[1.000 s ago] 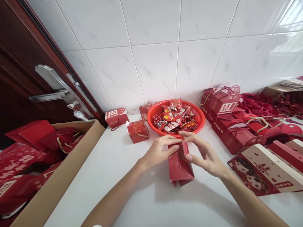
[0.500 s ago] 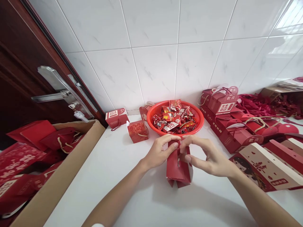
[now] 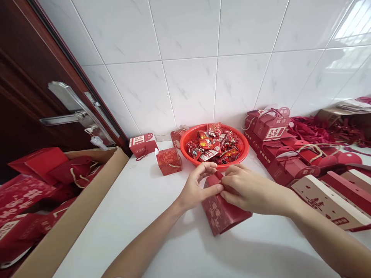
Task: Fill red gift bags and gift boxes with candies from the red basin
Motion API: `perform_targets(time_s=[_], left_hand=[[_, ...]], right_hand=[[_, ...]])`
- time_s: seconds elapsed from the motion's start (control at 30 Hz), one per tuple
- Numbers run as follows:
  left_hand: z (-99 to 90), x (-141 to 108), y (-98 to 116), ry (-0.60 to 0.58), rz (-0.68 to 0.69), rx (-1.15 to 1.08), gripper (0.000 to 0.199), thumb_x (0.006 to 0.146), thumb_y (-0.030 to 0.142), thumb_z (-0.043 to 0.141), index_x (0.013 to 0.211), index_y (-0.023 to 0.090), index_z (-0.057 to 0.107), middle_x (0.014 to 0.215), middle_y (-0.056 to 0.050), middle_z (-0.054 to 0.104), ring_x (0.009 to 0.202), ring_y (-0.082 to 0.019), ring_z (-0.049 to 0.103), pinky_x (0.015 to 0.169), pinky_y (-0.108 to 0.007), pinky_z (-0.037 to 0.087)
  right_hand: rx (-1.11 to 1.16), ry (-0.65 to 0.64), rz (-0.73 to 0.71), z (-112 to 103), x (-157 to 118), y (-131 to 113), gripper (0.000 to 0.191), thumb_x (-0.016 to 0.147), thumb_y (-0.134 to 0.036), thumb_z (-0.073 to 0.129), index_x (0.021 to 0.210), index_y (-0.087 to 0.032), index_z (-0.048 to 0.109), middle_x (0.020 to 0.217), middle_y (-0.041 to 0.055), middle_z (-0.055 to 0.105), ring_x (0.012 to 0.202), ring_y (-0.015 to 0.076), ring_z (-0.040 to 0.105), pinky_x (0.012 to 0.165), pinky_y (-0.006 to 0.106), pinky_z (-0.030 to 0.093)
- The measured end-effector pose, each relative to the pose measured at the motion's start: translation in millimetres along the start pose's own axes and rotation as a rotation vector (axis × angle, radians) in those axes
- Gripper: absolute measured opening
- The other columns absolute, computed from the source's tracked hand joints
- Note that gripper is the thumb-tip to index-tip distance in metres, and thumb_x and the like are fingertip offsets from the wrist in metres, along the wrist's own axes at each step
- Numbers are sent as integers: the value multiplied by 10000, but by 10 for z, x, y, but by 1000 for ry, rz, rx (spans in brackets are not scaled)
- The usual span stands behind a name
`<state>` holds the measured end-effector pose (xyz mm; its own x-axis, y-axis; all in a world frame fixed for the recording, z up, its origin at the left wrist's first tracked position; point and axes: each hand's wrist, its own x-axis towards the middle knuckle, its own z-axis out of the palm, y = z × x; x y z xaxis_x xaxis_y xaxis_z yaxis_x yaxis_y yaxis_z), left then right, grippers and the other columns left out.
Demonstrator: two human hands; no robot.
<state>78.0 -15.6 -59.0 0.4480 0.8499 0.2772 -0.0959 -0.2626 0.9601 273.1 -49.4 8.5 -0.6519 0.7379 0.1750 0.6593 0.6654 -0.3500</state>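
Between my hands is a red paper gift box (image 3: 216, 216) with a pale floral print on its side, tilted on the white table. My left hand (image 3: 199, 187) curves round its far left edge, thumb pressed on the top. The fingers of my right hand (image 3: 246, 189) are pinched together on the top fold, hiding part of it. Just behind the box stands a red plastic basket (image 3: 245, 154) full of wrapped candies (image 3: 208, 143).
Small red boxes (image 3: 169, 160) stand left of the basket. A cardboard carton (image 3: 95, 197) of red boxes is at the left, beside a door (image 3: 17, 77). Stacked gift boxes (image 3: 272, 127) and dark red ribbon or paper strips (image 3: 310, 129) line the right. A tiled wall (image 3: 188, 85) closes the back.
The box has turned and tipped, so its printed side now shows. My right hand has closed from spread fingers to a pinch on its top.
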Motion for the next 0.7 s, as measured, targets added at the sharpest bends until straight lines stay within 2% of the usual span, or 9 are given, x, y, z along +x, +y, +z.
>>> perform_targets(time_s=[0.1,0.17,0.27,0.33,0.53,0.7], left_hand=[[-3,-38,24,-29,-37,-27,525,739,282,836,1187,235,568,1118,-65,630,1117,-210,592,1010,-357,476],[-4,-57,27,-40,-64,-62,537,739,277,836,1197,249,557,1125,-63,613,1142,-216,579,985,-347,487],[-3,-69,12,-22,-65,-112,548,725,255,847,1188,259,554,1140,-58,590,1171,-217,561,984,-333,487],[-6,-69,-4,-4,-44,-134,546,714,242,854,1172,258,558,1150,-56,588,1172,-212,556,994,-330,483],[-31,-65,-30,41,3,-133,509,702,242,869,1135,242,602,1207,-62,606,1176,-217,564,1010,-340,479],[-36,-57,-26,45,78,-120,484,726,232,853,1144,225,609,1180,-59,624,1140,-210,597,1012,-339,493]], right_hand=[[94,18,55,15,-28,11,299,921,-305,582,636,-230,530,768,67,613,791,233,600,682,354,475],[154,18,99,28,-41,24,346,937,-380,571,633,-229,501,768,60,607,764,219,586,630,330,460],[281,-33,177,40,-43,37,426,958,-482,526,623,-229,450,637,7,520,567,147,453,497,285,353],[394,-56,207,36,-31,45,449,949,-523,530,621,-227,449,583,-20,469,520,122,376,468,271,300],[761,-47,336,11,14,95,335,863,-484,661,728,-178,630,661,2,604,648,141,532,605,266,425],[1012,-2,539,71,28,155,356,707,-454,809,832,-181,617,674,-24,596,594,109,525,493,216,344]])
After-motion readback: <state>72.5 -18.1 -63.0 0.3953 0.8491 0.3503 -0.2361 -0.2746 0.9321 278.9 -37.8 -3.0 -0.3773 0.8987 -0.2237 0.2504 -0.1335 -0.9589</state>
